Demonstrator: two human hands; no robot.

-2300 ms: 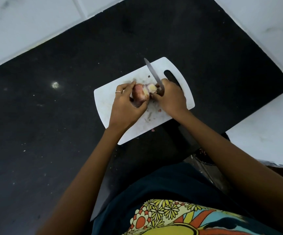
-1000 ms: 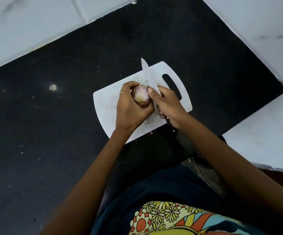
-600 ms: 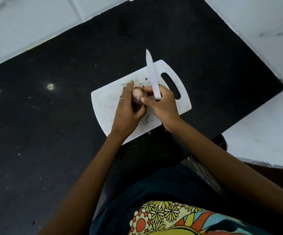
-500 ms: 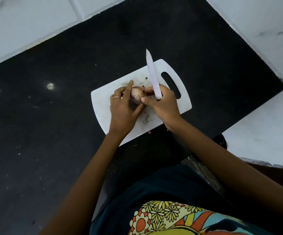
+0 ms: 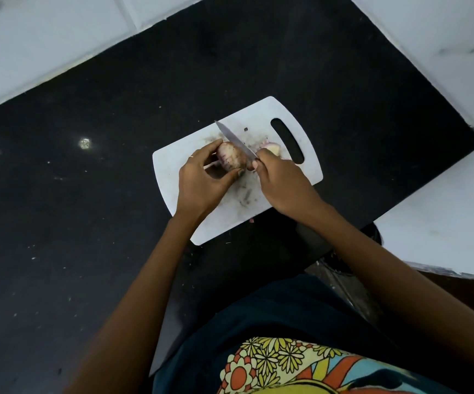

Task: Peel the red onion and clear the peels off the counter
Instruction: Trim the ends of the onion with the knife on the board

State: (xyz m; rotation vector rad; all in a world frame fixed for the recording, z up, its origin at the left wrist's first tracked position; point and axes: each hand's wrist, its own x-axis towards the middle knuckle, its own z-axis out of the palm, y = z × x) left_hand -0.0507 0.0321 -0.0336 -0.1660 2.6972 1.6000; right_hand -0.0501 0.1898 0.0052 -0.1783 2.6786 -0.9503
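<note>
Left hand (image 5: 201, 177) grips onion (image 5: 230, 157) over board (image 5: 173, 166). Right hand (image 5: 281, 183) grips knife (image 5: 234, 139), blade seemingly on onion. Peel (image 5: 271, 148) lies far right.

Quick count of what's in front of me: one white cutting board (image 5: 201, 223) on one black desk (image 5: 73, 223). One red onion (image 5: 230, 159), mostly peeled. One knife (image 5: 235, 140). One cut-off onion piece (image 5: 272, 148) sits near the board's handle slot, and I can't tell if there's more than one bit there. Peel scraps: a few tiny flecks, one by the top edge (image 5: 245, 129) and one just off the bottom edge (image 5: 251, 220); the rest are too small to count properly. Two hands, my left (image 5: 201, 183) and my right (image 5: 284, 186), plus one ring on the left.
</note>
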